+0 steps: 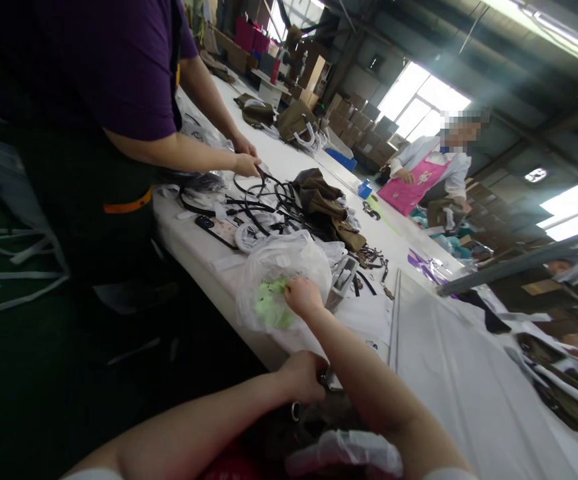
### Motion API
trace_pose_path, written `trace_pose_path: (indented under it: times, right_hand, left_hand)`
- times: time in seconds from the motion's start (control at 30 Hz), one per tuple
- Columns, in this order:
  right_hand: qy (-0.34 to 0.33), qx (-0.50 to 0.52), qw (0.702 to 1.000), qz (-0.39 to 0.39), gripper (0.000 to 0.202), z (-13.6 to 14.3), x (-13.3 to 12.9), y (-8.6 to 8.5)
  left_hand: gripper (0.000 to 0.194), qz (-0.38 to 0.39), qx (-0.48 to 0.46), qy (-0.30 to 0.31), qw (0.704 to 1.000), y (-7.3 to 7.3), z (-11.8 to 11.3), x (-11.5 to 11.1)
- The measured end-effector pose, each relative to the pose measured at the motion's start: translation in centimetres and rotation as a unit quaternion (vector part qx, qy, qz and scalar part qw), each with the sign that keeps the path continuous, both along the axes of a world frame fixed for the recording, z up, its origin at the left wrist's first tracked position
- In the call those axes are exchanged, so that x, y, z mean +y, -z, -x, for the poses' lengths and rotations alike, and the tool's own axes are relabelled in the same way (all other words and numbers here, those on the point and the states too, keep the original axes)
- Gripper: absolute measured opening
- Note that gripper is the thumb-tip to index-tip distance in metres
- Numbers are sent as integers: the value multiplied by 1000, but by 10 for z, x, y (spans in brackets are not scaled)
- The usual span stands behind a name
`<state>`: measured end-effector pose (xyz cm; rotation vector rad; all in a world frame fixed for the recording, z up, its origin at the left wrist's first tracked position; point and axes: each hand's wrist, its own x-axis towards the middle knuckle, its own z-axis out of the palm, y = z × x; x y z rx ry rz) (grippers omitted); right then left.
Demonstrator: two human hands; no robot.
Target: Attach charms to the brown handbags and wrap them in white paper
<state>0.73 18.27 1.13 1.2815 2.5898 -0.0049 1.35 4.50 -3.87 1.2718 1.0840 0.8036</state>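
My right hand (305, 297) reaches to a clear plastic bag (249, 293) on the table's edge. Its fingers are curled against light green pieces (273, 303) in the bag; whether one is pinched cannot be made out. Lower down, near my lap, my left hand (305, 377) is closed on the upper part of a dark olive bag (319, 417), with a metal ring beside it. A white plastic-wrapped strap or handle (343, 450) lies across that bag. My left fingertips are partly hidden.
Across the white table (383, 413) lie black straps (259, 207), a phone (217, 230), olive bags (319, 200) and metal chains (373, 257). At left, a co-worker in purple (133, 67) handles straps. Another person in a pink apron (413, 183) stands opposite.
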Motion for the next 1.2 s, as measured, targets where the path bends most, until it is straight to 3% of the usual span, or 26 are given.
trace_pose_path:
  times: [0.13,0.23,0.3,0.37,0.47,0.63,0.8,0.9,1.0,1.07,1.2]
  right_hand:
    - [-9,122,991,-48,30,-24,-37,-56]
    - [-12,249,968,30,30,-69,-85,-96]
    - [-3,297,949,102,27,-102,-118,-107]
    - [8,314,935,163,20,-131,-146,-100]
    - [31,286,936,202,20,-161,-171,-66]
    - [29,136,971,195,23,-170,-185,-14]
    - [41,126,973,187,25,-169,-199,-4]
    - [130,154,966,164,23,-183,-208,-5]
    - [266,132,941,160,23,-198,-215,2]
    - [324,150,910,210,22,-204,-219,13]
    - [396,240,817,344,26,-207,-221,36]
  left_hand:
    - [8,-31,25,-5,999,-9,9,-1]
    - [10,-13,7,19,1000,-5,16,-5]
    - [16,-2,-9,34,999,0,19,-6]
    - [24,18,-37,47,998,2,21,-6]
    - [34,59,-80,56,993,-5,22,-9]
    - [35,68,-69,70,993,-20,11,-22]
    - [31,52,-12,63,997,-25,4,-31]
    - [31,45,-6,58,997,-26,5,-32]
    - [30,29,10,55,998,-26,2,-35]
    - [28,28,14,61,998,-26,-4,-37]
    - [30,47,4,77,996,-29,-14,-42]
